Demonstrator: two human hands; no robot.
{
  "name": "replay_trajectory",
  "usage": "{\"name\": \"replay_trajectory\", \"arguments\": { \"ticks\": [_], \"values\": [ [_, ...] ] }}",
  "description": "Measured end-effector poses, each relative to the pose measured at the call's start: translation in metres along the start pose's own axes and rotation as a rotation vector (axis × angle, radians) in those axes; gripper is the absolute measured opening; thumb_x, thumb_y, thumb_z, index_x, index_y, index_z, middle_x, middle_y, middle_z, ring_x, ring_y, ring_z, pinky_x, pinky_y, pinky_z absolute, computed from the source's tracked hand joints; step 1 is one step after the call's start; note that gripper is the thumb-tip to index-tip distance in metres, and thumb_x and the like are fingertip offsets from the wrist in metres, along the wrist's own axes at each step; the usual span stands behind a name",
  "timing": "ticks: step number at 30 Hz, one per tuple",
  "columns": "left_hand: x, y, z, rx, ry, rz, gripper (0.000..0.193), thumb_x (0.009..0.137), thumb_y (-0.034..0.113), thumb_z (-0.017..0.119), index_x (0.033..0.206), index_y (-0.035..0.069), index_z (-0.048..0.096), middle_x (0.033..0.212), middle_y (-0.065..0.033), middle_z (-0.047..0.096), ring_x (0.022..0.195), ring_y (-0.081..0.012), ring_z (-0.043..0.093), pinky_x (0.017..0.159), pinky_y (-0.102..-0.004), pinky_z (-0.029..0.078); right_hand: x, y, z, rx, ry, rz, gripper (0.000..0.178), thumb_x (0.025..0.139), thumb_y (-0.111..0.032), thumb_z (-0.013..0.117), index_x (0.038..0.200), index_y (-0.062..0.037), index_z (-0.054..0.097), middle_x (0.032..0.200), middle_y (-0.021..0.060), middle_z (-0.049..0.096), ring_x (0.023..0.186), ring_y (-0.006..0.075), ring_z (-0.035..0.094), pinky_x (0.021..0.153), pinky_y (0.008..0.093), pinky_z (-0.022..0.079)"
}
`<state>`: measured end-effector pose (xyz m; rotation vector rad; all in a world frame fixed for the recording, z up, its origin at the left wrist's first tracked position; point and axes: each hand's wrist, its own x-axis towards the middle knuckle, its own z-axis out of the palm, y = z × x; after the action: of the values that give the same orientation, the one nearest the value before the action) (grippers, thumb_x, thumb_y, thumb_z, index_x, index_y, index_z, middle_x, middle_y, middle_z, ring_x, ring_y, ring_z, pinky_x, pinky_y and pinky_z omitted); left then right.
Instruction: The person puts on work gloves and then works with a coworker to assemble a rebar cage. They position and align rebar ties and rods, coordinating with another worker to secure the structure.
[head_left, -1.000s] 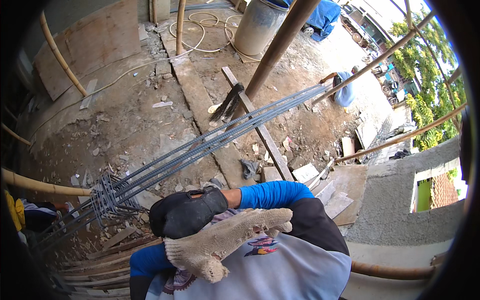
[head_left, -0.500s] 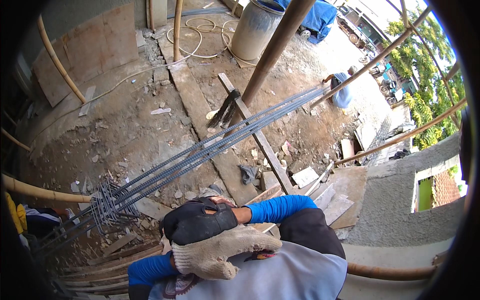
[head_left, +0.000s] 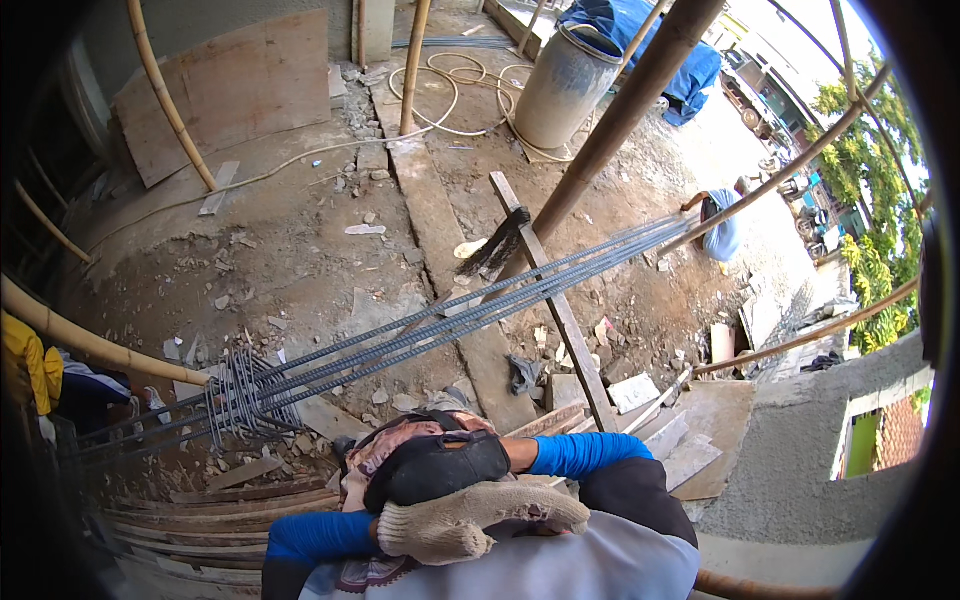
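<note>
My left hand (head_left: 480, 522), in a beige knit glove, lies across the front of my light-grey shirt (head_left: 600, 560). Its fingers stretch to the right, and no object shows in it. Just above is my right hand (head_left: 440, 468) in a black glove, its back turned up and its fingers hidden from view. A pinkish patterned cloth (head_left: 385, 450) shows beside the black glove. Beyond my hands, long ribbed steel bars (head_left: 480, 308) run from lower left to upper right. Bent steel stirrups (head_left: 248, 398) hang bunched around their left part.
A wooden crossbar (head_left: 565, 320) tied to a thick bamboo post (head_left: 610, 150) supports the bars. A crouching person (head_left: 722, 225) is near their far end; another in yellow (head_left: 30, 362) is at left. Planks (head_left: 230, 525), a drum (head_left: 565, 90), a hose (head_left: 300, 155) and rubble lie around.
The surroundings have shifted right and slightly down in view. My right hand has moved a little relative to the left, and more of the patterned cloth shows.
</note>
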<state>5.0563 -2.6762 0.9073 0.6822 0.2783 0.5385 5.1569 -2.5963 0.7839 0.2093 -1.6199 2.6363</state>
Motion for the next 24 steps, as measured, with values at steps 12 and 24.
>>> {"name": "replay_trajectory", "arguments": {
  "ticks": [12, 24],
  "values": [
    [0.004, 0.009, -0.012, 0.325, -0.318, 0.547, 0.057, 0.108, 0.034, 0.053, 0.146, -0.007, 0.049, 0.141, -0.0170, 0.060, 0.123, -0.0140, 0.061, 0.104, -0.0261, 0.047, 0.010, -0.029, -0.007, 0.077, -0.044, 0.068, 0.050, 0.104, -0.009, 0.056, 0.153, 0.0011, 0.049, 0.152, 0.0144, 0.057, 0.136, 0.0225, 0.056, 0.118, 0.0350, 0.042],
    [0.008, 0.020, -0.003, 0.514, -0.072, 0.816, 0.053, 0.102, 0.039, 0.064, 0.134, -0.003, 0.057, 0.121, -0.0171, 0.066, 0.106, -0.0216, 0.067, 0.092, -0.0351, 0.052, 0.031, -0.024, -0.014, 0.420, -0.218, 0.179, 0.047, 0.101, -0.015, 0.061, 0.147, -0.0042, 0.057, 0.145, 0.0141, 0.061, 0.128, 0.0254, 0.061, 0.112, 0.0339, 0.047]
  ]
}}
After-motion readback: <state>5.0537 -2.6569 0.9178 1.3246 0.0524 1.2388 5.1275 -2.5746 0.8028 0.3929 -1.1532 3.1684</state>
